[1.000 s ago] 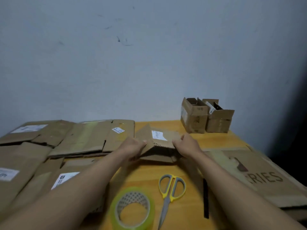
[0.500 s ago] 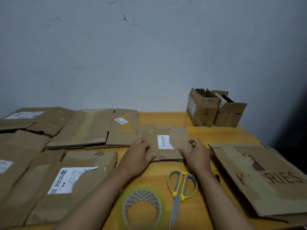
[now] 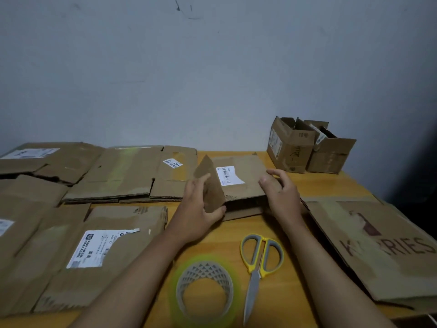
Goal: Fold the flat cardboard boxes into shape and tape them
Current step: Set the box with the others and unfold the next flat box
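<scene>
A small cardboard box with a white label lies partly opened in the middle of the wooden table. My left hand grips its left flap, which stands tilted upward. My right hand holds the box's right edge with curled fingers. A roll of clear tape and yellow-handled scissors lie in front of my arms.
Several flat cardboard boxes cover the left half of the table. A large flat box printed with letters lies at the right. Two folded boxes stand at the back right against the wall.
The small box lay flat under both hands half a second ago; now its left flap is raised and a gap shows along its front edge.
</scene>
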